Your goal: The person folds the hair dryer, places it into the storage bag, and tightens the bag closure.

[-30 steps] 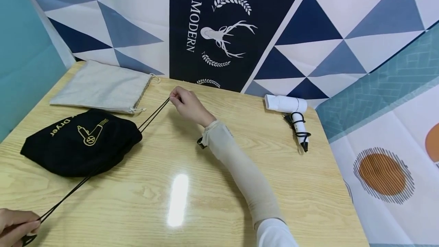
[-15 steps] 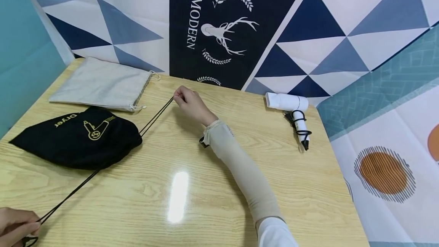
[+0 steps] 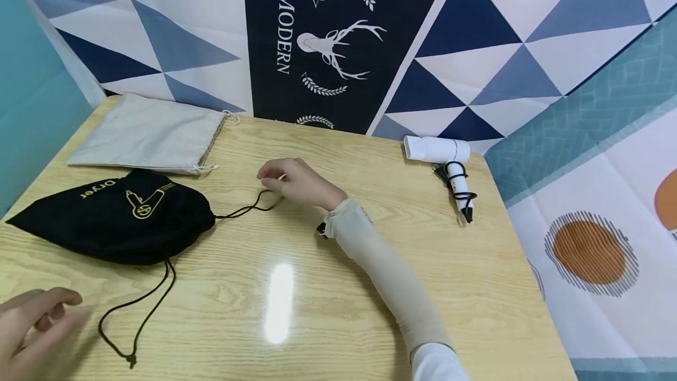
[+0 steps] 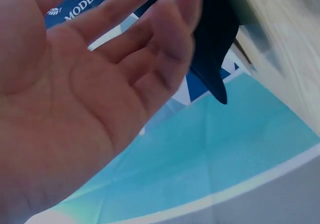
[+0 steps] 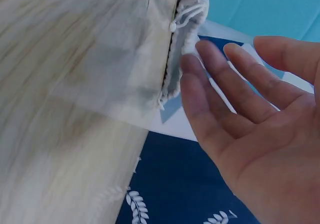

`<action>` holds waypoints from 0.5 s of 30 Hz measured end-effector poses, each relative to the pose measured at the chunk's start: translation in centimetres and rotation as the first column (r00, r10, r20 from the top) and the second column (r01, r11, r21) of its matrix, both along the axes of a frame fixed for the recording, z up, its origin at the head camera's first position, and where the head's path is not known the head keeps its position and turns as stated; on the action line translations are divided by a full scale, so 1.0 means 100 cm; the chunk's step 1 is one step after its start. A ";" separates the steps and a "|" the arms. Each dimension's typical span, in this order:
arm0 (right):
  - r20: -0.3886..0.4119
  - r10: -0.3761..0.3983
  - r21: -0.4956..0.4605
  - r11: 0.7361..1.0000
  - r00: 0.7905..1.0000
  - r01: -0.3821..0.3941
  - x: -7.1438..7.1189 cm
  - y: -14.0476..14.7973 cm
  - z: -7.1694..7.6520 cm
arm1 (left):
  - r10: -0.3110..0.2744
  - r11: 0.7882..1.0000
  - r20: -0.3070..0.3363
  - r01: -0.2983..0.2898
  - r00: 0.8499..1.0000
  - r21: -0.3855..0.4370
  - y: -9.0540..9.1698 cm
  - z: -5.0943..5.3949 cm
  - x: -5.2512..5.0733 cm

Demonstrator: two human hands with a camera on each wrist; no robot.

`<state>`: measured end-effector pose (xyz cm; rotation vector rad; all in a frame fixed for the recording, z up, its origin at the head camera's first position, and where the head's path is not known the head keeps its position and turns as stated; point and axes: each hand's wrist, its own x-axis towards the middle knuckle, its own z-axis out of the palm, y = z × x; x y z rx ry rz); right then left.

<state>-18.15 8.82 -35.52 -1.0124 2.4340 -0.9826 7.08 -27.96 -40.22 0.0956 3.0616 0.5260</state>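
A black drawstring bag (image 3: 121, 222) with a gold hair dryer print lies on the table, its mouth gathered. One black drawstring (image 3: 140, 304) forms a loose loop on the wood in front of it; another cord (image 3: 245, 210) trails from its right side. My left hand (image 3: 37, 325), slightly blurred at the lower left, is off the cord with loosely bent fingers; its bare palm (image 4: 90, 94) fills the left wrist view. Just above the end of the right cord is my right hand (image 3: 301, 181), fingers relaxed. The right wrist view shows that palm (image 5: 260, 129) holding nothing.
A pale grey drawstring bag (image 3: 150, 134) lies flat behind the black one. At the back right, a white hair dryer (image 3: 436, 149) rests with its black cable (image 3: 462, 193) wound round the handle. Printed cloths hang behind the wooden table (image 3: 370, 240).
Both hands have let go of the black bag's drawstrings, which were pulled taut and now lie slack. The right hand has come down and slightly nearer; the left hand has lifted slightly.
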 end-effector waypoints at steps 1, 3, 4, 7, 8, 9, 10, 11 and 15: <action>-0.012 -0.003 0.009 1.000 1.000 0.003 0.002 0.003 0.002 | 0.003 1.000 -0.060 -0.002 0.998 0.009 0.004 0.005 -0.002; -0.028 -0.018 0.015 1.000 0.999 0.019 0.003 0.010 0.004 | -0.006 1.000 -0.152 0.008 0.988 0.017 0.014 0.015 -0.007; -0.032 -0.028 0.013 1.000 0.999 0.028 0.004 0.013 0.004 | -0.020 1.000 -0.176 0.024 0.984 0.020 0.019 0.019 -0.009; -0.032 -0.051 0.005 0.999 0.998 0.051 0.007 0.022 0.005 | -0.058 0.998 -0.196 0.061 0.979 0.012 0.035 0.032 -0.016; -0.025 -0.056 -0.003 0.998 0.998 0.056 0.008 0.025 0.005 | -0.075 0.997 -0.208 0.078 0.975 0.005 0.040 0.035 -0.018; -0.017 -0.062 -0.013 0.998 0.998 0.062 0.009 0.028 0.005 | -0.093 0.996 -0.212 0.094 0.973 -0.003 0.045 0.038 -0.020; -0.011 -0.066 -0.026 0.997 0.998 0.066 0.010 0.031 0.005 | -0.113 0.993 -0.219 0.115 0.969 -0.006 0.050 0.041 -0.022; -0.008 -0.071 -0.039 0.997 0.997 0.071 0.011 0.035 0.005 | -0.130 0.991 -0.211 0.131 0.969 -0.009 0.055 0.045 -0.025; 0.004 -0.098 -0.087 0.991 0.995 0.098 0.016 0.051 0.005 | -0.212 0.977 -0.194 0.215 0.958 -0.007 0.075 0.057 -0.033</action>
